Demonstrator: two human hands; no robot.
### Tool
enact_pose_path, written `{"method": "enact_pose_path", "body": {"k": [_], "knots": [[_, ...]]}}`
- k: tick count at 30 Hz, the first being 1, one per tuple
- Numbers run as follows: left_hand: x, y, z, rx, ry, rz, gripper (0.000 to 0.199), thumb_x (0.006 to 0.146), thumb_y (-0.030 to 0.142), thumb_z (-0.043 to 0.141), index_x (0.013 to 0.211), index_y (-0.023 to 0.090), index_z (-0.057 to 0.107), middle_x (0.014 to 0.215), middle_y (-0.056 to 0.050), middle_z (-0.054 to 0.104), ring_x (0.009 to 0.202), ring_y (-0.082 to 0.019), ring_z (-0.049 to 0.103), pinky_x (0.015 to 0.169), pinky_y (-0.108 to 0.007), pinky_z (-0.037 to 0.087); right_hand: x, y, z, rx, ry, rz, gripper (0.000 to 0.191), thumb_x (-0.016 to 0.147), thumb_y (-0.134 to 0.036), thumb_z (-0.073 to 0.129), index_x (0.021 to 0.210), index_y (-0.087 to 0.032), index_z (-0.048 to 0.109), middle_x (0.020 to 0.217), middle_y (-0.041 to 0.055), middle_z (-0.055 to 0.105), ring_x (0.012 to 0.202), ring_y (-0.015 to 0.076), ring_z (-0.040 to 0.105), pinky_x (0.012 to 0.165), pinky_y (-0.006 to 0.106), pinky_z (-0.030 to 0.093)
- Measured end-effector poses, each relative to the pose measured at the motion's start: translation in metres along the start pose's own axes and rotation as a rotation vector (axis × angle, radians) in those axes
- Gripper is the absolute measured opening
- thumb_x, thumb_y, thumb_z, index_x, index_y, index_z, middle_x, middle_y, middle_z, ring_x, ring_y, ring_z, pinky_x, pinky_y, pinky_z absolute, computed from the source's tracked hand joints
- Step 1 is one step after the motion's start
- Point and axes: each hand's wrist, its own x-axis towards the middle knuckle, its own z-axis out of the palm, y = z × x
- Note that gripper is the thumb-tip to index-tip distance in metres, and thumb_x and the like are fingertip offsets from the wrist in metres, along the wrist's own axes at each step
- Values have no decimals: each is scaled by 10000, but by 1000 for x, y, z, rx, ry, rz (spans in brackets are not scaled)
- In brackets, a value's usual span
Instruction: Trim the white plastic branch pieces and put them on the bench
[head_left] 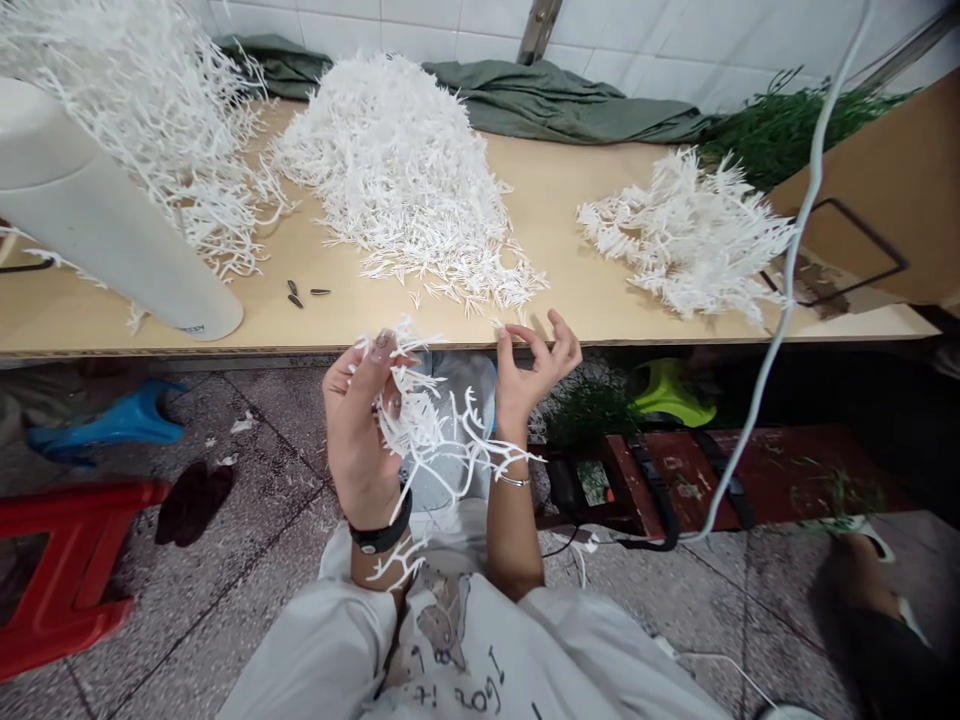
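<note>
My left hand (358, 430) is closed around a bunch of white branching plastic sprigs (412, 420). Thin forked stems from the bunch hang toward my right wrist and over my left wrist. At the table's front edge my right hand (531, 368) has thumb and index finger pinched together, the other fingers lifted apart. Anything between those fingertips is too small to make out. Just beyond the right fingertips lies the loose front edge of a large heap of small white sprig pieces (405, 170) on the tan tabletop (547, 220).
Longer white stems (165, 130) pile up at left behind a cream bottle (135, 220). Another white sprig cluster (682, 235) lies right, near a cardboard box (877, 190) and hanging cable (802, 240). Sunflower seeds (296, 294) lie on the table. Below are red (67, 560) and blue (112, 425) stools.
</note>
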Motion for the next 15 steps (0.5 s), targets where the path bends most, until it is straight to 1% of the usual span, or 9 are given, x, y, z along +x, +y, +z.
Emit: {"method": "enact_pose_path", "body": {"k": [2,5,7,9,12,14,15], "knots": [[1,-1,1,12,12,0,225,660,365,785,604,197,648,501,67,541,383,-10,328,386,-189,290,-2,2,3,-5,9,27,168,780,-376,648,783,-225,723,1290,58,518,1242,297,351,1036,566,311],[3,-4,1,60,24,28,220,658,385,783,602,217,651,460,60,491,381,-33,320,380,-218,242,-4,2,6,-15,4,32,181,793,-376,631,815,-227,732,1347,58,475,1284,314,303,1044,590,290],[4,-7,0,101,27,37,244,671,387,774,569,220,628,453,52,476,394,-50,335,395,-234,236,-4,2,5,-29,-10,9,182,815,-357,602,834,-232,733,1361,56,464,1289,314,302,1034,600,299],[6,-9,0,134,32,42,300,689,386,762,526,210,581,462,43,479,424,-64,372,423,-240,257,-2,-1,2,-23,-14,-35,183,833,-331,579,847,-232,732,1353,61,476,1280,308,319,1026,598,310],[7,-13,-1,161,18,41,360,728,390,732,509,193,524,459,51,430,441,-65,384,448,-239,277,2,-10,-10,26,3,-83,169,840,-306,577,871,-232,725,1328,66,509,1267,290,358,1030,578,320],[7,-14,-1,179,-7,56,404,742,405,716,489,184,491,448,61,393,425,-59,373,453,-236,293,6,-20,-23,86,2,-74,151,838,-305,589,873,-235,718,1320,62,528,1266,280,388,1037,567,324],[7,-15,-1,198,-15,76,421,738,408,718,476,183,478,441,64,382,426,-61,393,462,-233,316,8,-25,-31,127,-8,-63,141,835,-307,595,866,-235,713,1323,59,531,1272,278,399,1043,564,323]]}}
